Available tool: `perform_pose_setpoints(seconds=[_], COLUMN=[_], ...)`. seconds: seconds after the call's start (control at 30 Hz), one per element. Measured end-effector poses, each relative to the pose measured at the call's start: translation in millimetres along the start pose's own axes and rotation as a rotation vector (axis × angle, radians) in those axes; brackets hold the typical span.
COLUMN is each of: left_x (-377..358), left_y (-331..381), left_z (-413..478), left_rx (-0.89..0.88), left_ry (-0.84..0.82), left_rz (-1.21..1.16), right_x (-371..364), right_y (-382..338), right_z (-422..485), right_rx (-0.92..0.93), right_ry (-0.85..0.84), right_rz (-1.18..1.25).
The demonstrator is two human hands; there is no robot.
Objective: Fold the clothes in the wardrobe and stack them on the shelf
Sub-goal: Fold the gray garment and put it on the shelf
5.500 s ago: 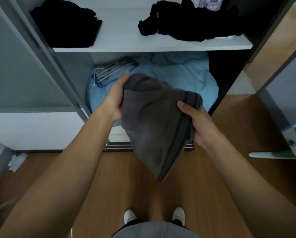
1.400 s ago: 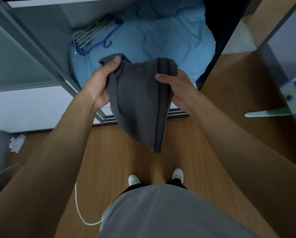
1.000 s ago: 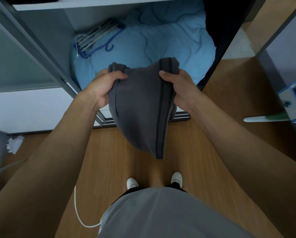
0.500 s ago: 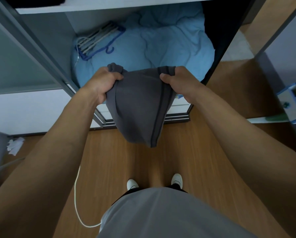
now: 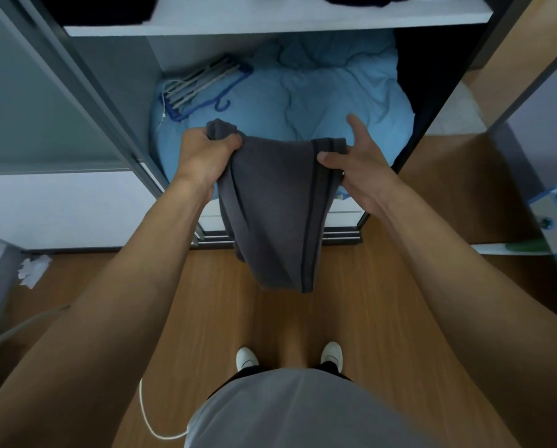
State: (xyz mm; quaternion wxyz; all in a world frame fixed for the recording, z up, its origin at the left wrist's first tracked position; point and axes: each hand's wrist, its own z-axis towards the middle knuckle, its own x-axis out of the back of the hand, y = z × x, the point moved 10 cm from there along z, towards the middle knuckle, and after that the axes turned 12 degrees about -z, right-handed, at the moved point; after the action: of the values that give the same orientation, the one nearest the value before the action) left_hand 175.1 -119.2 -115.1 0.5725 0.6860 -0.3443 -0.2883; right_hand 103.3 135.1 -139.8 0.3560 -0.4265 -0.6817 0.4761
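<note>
Grey cloth (image 5: 280, 208) hangs between both hands in front of the open wardrobe, above the wooden floor (image 5: 206, 302). Left hand (image 5: 202, 160) stays fisted on its bunched top corner. Right hand (image 5: 356, 166), closed half a second ago, now spreads its fingers, thumb alone pressing the striped edge.
</note>
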Motion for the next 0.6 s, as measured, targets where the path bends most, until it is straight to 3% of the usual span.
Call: perform_pose_setpoints(seconds=[0.13, 0.23, 0.3, 0.43, 0.6], left_x=[-4, -4, 2, 10, 25], left_y=[1, 4, 7, 16, 26], left_z=[-1, 0, 2, 7, 9], left_rx=[0.018, 0.014, 0.019, 0.008, -0.032], left_ry=[-0.049, -0.066, -0.047, -0.052, -0.073], left_rz=[-0.089, -0.082, -0.037, 0.025, -0.125], right_x=[-19, -31, -28, -24, -32], right_y=[-24, -41, -48, -70, -97], right_z=[-8, -11, -10, -15, -21], right_rx=[0.143, 0.275, 0.286, 0.393, 0.563], right_ry=[-0.079, -0.033, 0.053, 0.212, 0.104], right_rz=[-0.542, -0.981, -1.117, -1.214, -0.837])
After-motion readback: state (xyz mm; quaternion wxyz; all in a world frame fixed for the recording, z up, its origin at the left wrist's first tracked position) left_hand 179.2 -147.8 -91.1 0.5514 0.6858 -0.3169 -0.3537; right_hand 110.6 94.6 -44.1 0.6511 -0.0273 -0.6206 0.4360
